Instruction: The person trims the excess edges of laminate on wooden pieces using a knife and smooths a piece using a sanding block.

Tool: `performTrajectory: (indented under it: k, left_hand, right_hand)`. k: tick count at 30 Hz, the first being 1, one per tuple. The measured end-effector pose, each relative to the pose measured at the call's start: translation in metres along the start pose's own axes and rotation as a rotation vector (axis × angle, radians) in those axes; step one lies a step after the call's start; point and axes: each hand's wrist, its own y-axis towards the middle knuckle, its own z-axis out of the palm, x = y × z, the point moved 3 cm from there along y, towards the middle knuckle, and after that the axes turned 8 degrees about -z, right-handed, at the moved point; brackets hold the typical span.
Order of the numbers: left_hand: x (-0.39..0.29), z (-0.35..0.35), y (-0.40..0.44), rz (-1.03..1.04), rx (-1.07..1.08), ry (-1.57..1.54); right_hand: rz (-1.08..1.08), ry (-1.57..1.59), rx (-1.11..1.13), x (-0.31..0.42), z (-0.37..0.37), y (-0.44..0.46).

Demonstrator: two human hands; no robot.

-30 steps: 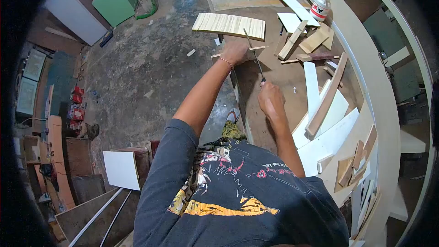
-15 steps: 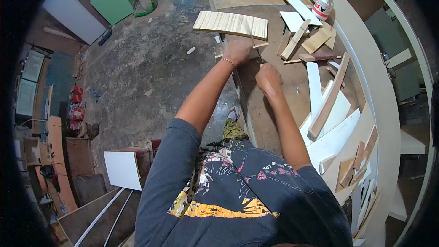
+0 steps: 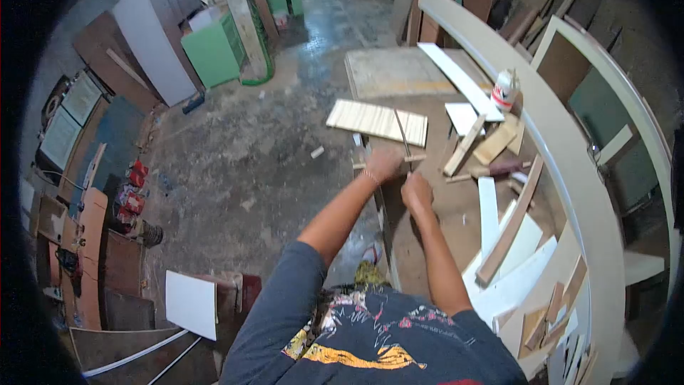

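Note:
Near the left edge of the brown work surface (image 3: 442, 235), my left hand (image 3: 385, 162) is closed around a thin wooden strip (image 3: 416, 159), whose ends stick out on both sides. My right hand (image 3: 417, 191) grips a long, narrow dark tool, like a file or saw blade (image 3: 402, 128), pointing away from me. The tool crosses the strip close to my left fingers; whether they touch I cannot tell. Just beyond both hands lies a pale board of narrow wooden slats (image 3: 377, 121), and the tool's far end overlaps it in view.
On the right lie white panels (image 3: 524, 271), a long brown wooden bar (image 3: 509, 221) and several offcuts. A white glue bottle (image 3: 504, 91) stands farther back beside a long white strip (image 3: 459, 80). A large curved frame (image 3: 556, 142) borders the right side. Concrete floor (image 3: 249, 185) lies left.
My view has tilted up, showing more of the workshop's far end, and the scene sits lower. Both hands keep their holds; the tool leans slightly differently across the strip.

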Motion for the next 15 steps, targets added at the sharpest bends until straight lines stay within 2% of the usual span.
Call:
performTrajectory:
  k: [1, 4, 8, 15]
  left_hand:
    - [-0.001, 0.001, 0.002, -0.003, -0.075, 0.004]
    - [-0.009, 0.008, 0.015, -0.146, -0.119, -0.119]
    - [-0.01, 0.008, 0.02, -0.078, 0.064, -0.107]
    - [-0.007, 0.0, 0.011, -0.092, -0.019, -0.15]
  right_hand:
    - [0.006, -0.005, -0.005, 0.001, -0.001, 0.004]
    - [0.098, 0.008, 0.011, -0.008, 0.011, 0.012]
    - [0.056, -0.005, 0.033, -0.008, 0.011, 0.017]
    - [0.056, 0.004, 0.038, 0.001, 0.004, 0.005]
